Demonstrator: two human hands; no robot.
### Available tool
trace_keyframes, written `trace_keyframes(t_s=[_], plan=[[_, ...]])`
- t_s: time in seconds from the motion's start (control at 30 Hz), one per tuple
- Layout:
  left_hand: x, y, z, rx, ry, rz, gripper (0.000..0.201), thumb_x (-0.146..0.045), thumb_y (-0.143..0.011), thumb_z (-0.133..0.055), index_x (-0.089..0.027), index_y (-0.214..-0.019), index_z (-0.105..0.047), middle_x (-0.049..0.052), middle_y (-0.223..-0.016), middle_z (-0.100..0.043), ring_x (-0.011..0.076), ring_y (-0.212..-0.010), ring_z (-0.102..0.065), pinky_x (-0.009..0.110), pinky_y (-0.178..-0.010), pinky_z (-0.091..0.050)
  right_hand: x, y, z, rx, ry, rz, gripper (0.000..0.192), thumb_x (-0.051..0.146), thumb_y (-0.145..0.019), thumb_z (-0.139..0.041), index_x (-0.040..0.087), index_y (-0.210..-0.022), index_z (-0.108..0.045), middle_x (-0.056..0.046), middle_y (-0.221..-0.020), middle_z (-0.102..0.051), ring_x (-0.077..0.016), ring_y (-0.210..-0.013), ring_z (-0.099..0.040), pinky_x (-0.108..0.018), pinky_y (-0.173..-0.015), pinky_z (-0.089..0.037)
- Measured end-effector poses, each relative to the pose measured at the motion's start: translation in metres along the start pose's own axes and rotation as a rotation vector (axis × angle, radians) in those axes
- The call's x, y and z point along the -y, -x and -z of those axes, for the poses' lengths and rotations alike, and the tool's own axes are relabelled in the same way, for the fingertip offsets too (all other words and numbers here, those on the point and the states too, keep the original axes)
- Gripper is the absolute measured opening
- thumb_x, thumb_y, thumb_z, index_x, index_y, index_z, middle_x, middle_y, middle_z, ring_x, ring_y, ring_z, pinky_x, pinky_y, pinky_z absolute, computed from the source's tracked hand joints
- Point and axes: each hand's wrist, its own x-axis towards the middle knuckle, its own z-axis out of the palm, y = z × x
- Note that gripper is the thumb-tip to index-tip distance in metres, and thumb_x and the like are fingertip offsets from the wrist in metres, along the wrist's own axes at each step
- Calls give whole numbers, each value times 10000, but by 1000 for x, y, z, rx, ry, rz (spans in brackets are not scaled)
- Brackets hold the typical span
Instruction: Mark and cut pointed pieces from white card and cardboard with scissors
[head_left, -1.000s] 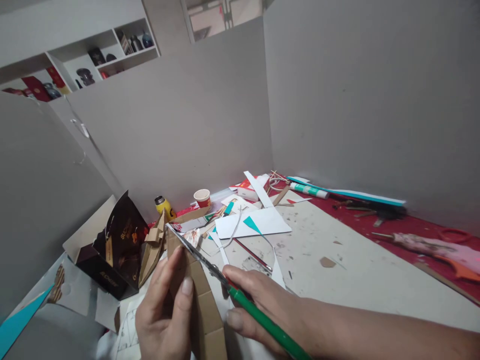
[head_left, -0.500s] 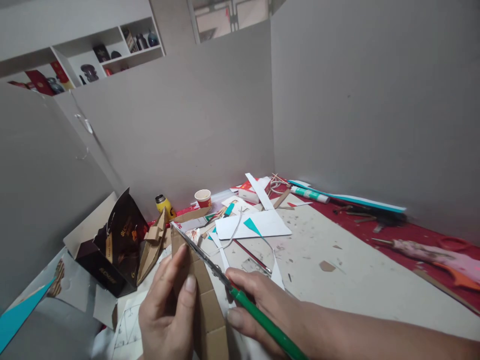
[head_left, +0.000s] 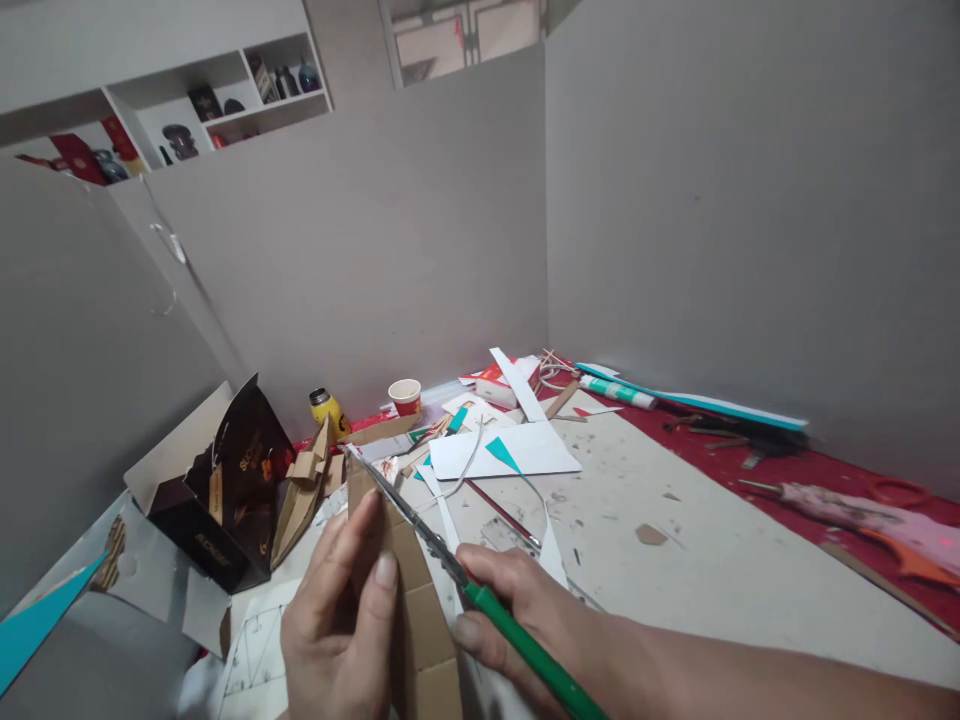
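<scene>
My left hand [head_left: 341, 615] is closed around a long strip of brown cardboard [head_left: 420, 600], which stands upright with crease lines across it. Green-handled scissors [head_left: 510, 625] are gripped in my right hand [head_left: 525, 610]. Their blades [head_left: 401, 505] lie along the cardboard's right edge, pointing away and to the left; the tips reach its far end. Beyond my hands lie a white card piece [head_left: 502, 450], a teal-tipped paper sliver [head_left: 504, 455] and a dark red pencil [head_left: 502, 510].
A dark printed box [head_left: 217, 520] stands at the left, beside a folded cardboard piece [head_left: 304, 490]. Behind are a yellow bottle [head_left: 328, 408] and a paper cup [head_left: 405, 397]. A pink glue gun [head_left: 847, 510] and orange-handled scissors [head_left: 911, 555] lie at the right; grey panels enclose the table [head_left: 720, 590].
The view has shifted very slightly. My hands, the cardboard and the scissors keep nearly the same position, with the blades still along the cardboard's edge.
</scene>
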Motion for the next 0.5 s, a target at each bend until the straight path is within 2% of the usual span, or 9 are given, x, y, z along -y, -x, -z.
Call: trace_keyframes(t_s=[0.13,0.3,0.5], plan=[[-4,0,-4,-38,23,36,343,-297,-866,-662,-400,-1191,-696,-51,-1241,-720,203,-1201,-631,339,-1061,-477,-3,0,-2,11,-39,18,480,651,-844,-594,172,-839,-571,48,-634,-423,-122,-604,-376,-267,-586,-422],[-1,-1,0,15,11,25,362,-292,-851,-681,-375,-1203,-696,-29,-1245,-720,215,-1192,-638,335,-1037,-499,-5,0,-4,19,-76,25,494,665,-841,-589,172,-833,-562,51,-623,-402,-122,-605,-376,-257,-561,-408],[-5,1,-4,-5,77,96,323,-326,-860,-676,-374,-1178,-714,-21,-1251,-717,228,-1208,-622,350,-1065,-470,-2,-2,-2,-16,64,27,492,669,-832,-600,180,-831,-543,45,-630,-451,-118,-587,-393,-255,-554,-397]])
